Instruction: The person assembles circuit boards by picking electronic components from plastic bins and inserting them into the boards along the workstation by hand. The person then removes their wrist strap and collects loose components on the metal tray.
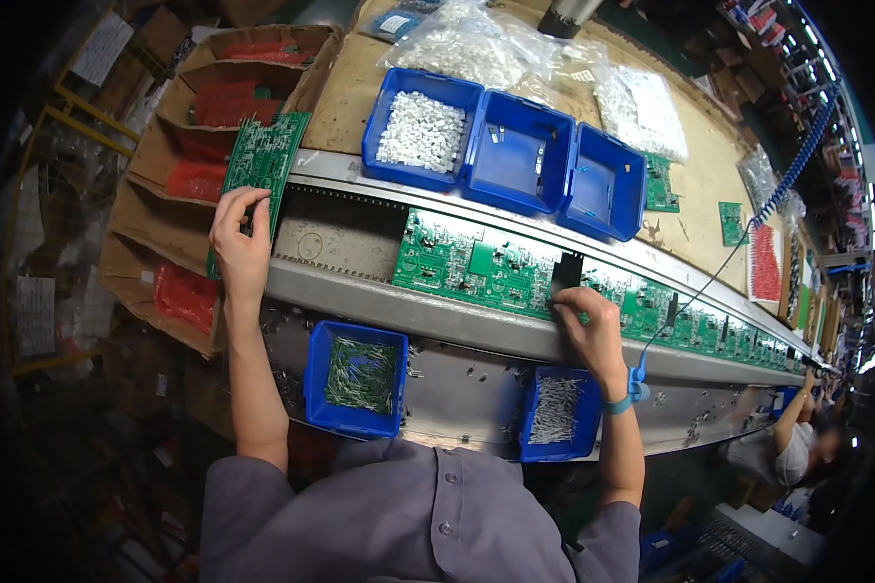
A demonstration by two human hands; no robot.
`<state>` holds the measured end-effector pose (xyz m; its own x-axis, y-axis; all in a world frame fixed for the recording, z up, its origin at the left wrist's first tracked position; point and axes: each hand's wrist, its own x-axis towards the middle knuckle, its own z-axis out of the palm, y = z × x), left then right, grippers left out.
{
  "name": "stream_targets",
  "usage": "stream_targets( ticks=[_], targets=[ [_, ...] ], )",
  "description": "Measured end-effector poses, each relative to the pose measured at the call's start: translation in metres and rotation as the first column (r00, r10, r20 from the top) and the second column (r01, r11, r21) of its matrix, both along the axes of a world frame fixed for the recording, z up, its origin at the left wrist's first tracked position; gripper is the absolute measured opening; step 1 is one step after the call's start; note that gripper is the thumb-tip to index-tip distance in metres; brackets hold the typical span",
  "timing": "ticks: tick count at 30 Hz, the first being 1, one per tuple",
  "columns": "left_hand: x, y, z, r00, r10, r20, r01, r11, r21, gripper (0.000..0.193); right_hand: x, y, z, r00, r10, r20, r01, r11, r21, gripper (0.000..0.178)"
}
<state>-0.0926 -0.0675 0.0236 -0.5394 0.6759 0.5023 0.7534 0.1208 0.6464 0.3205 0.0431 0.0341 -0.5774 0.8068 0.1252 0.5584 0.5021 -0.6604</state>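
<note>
My left hand (241, 233) grips a green circuit board (268, 146) by its lower part. The board stands tilted across the left end of the rail, beside the cardboard compartments. My right hand (593, 328) is closed, thumb and fingertips together at the near edge of the row of green circuit boards (476, 255). Just beyond those fingertips is a flat black piece (568, 269); whether they hold it or only touch there, I cannot tell. A blue band (628, 393) with a coiled cord circles my right wrist.
Three joined blue bins (520, 146) stand behind the metal rail (340, 290), the left one full of small white parts (421, 132). Two blue bins of leaded parts (360, 377) (555, 408) sit nearer me. The coiled blue cord (797, 165) hangs at right. A co-worker (787, 447) sits farther right.
</note>
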Motion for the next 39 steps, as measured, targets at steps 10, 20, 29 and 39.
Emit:
stream_targets(
  ticks=[10, 20, 29, 39],
  targets=[
    [0.000, 0.001, -0.001, 1.000, 0.004, -0.019, -0.004, 1.000, -0.006, 0.010, -0.001, -0.002, 0.000, 0.997, 0.058, 0.059, -0.064, 0.992, 0.106, 0.011],
    [0.000, -0.002, -0.002, 1.000, -0.004, 0.003, 0.004, 1.000, -0.012, 0.009, -0.007, -0.005, 0.002, 0.987, 0.097, 0.125, -0.118, 0.977, 0.177, 0.016],
    [0.002, 0.001, 0.001, 0.999, -0.005, -0.032, 0.005, 1.000, -0.004, 0.009, -0.007, -0.007, 0.002, 0.980, 0.103, 0.169, -0.144, 0.957, 0.250, 0.012],
    [0.008, -0.010, 0.000, 0.954, 0.144, -0.262, -0.209, 0.948, -0.238, 0.045, -0.015, -0.013, 0.004, 0.973, 0.092, 0.213, -0.143, 0.960, 0.240, 0.012]
  ],
)
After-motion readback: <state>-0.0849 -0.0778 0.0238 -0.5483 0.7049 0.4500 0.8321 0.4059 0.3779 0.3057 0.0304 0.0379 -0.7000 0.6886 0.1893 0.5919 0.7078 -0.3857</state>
